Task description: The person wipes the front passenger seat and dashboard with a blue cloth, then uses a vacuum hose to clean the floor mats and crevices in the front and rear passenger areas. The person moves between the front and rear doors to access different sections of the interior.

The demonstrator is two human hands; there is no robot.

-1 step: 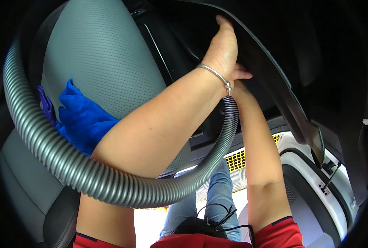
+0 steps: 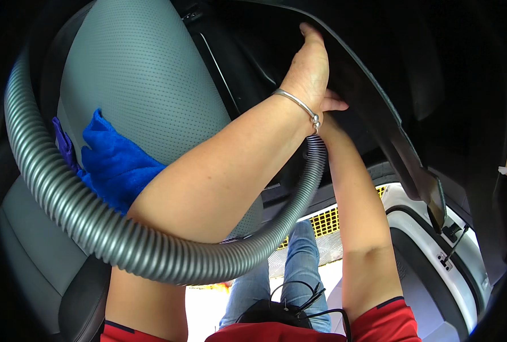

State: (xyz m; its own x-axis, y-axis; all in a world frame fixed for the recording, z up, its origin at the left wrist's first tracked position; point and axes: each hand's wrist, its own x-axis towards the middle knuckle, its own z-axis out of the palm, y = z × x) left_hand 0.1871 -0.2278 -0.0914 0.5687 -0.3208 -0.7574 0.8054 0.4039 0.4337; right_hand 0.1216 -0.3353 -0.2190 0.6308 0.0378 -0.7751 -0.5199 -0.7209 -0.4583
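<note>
Grey perforated upholstery of a seat (image 2: pixel 145 74) is seen inside a vehicle, bordered by dark trim (image 2: pixel 253 80). Across the foreground, a ribbed grey hose (image 2: pixel 173 268) is curved in a wide loop; it is laid across the left arm (image 2: pixel 208 176) near the elbow, and its far end is hidden behind the left wrist. Beyond that wrist, ringed by a silver bracelet (image 2: pixel 292 98), the left hand (image 2: pixel 310 62) is held up beside a dark panel (image 2: pixel 373 97); whether anything is gripped cannot be told. Only fingers of the right hand (image 2: pixel 334 104) are glimpsed past the wrist, so its grip cannot be told either. Behind the hose, a blue cloth (image 2: pixel 113 165) and a purple cloth (image 2: pixel 64 142) are seen against the seat. Farther out, a yellow grating (image 2: pixel 324 223) is framed between the arms.
</note>
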